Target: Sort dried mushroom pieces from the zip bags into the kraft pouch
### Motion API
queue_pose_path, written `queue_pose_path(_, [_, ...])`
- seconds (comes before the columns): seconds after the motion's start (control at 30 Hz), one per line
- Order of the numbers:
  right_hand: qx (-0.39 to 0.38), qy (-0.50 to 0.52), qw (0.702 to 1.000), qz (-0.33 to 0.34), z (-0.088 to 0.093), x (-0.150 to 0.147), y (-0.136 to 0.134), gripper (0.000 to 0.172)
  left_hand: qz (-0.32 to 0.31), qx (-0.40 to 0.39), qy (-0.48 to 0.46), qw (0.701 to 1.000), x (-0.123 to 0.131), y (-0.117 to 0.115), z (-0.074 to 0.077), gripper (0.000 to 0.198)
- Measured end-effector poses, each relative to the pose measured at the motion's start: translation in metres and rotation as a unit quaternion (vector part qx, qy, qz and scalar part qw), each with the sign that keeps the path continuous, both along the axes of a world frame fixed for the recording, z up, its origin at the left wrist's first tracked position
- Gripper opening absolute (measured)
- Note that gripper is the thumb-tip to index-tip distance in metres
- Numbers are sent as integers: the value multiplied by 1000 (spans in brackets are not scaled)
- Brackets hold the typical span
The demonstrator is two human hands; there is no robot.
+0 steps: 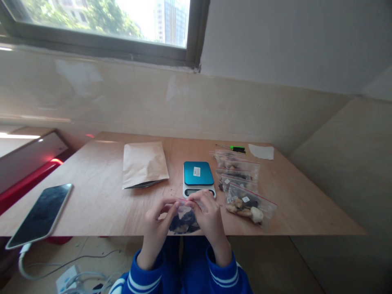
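Both my hands hold one small clear zip bag [183, 220] with dark and pale pieces inside, just above the table's near edge. My left hand [157, 228] pinches the bag's top strip from the left. My right hand [208, 216] pinches the same strip from the right, fingers closed. Right behind the hands stands a small scale [198, 176] with a teal top and a white label. To the right lie several filled zip bags [249, 204] in a row.
A brown paper pouch [143, 164] lies flat at centre left. A phone [41, 214] on a cable overhangs the wooden table [92, 204] at the left edge. A green-tipped pen [235, 148] and a white paper scrap [261, 151] lie at the back right.
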State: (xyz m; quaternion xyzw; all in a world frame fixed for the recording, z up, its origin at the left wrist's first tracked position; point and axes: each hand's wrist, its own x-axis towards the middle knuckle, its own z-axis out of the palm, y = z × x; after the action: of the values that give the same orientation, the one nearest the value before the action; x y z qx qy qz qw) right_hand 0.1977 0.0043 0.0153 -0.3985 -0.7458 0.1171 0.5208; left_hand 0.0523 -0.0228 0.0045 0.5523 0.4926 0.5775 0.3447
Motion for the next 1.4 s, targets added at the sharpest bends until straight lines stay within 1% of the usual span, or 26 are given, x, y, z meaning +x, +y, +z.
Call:
queue_pose_path(0.1, [-18,0,1000,-5,-5,-4,2,19,13,-11,-4,1000,4,-1,-2,16])
queue_pose_path(0.2, [-50,4,999,4,-6,-7,2,18,38,-5,10,999,8,-1,-4,16])
queue_pose_path(0.37, [-94,-11,994,52,2,-6,-2,11,68,60,25,996,8,-2,-7,10])
queue_pose_path(0.43, [-88,-16,994,60,3,-6,-1,12,72,84,33,993,7,-3,-8,9])
queue_pose_path(0.5, [-69,-13,996,55,2,-7,0,17,70,93,49,992,6,-3,-8,9])
queue_pose_path(0.6, [-39,1,999,24,-1,-12,0,23,75,104,81,988,8,-5,-6,8])
queue_pose_path(0.7, [-12,21,1000,2,-1,-16,-3,26,103,112,99,983,11,-7,-3,7])
queue_pose_path(0.8, [-21,28,999,24,0,-14,-1,22,136,113,104,979,10,-9,-2,8])
queue_pose_path(0.9, [-36,-1,998,52,-4,-6,5,23,163,122,113,973,1,-10,-1,9])
queue_pose_path(1.03, [-19,-12,998,53,-10,-2,10,29,158,126,131,971,-12,-9,0,12])
queue_pose_path(1.2, [-8,-14,999,34,-11,-8,5,30,168,95,73,978,-14,-7,-3,13])
queue_pose_path(1.3, [-28,-16,998,56,-9,-7,2,24,153,68,27,985,-14,-5,-5,18])
queue_pose_path(1.4, [-62,-8,996,66,-5,-4,0,22,120,52,10,991,-16,-5,-4,18])
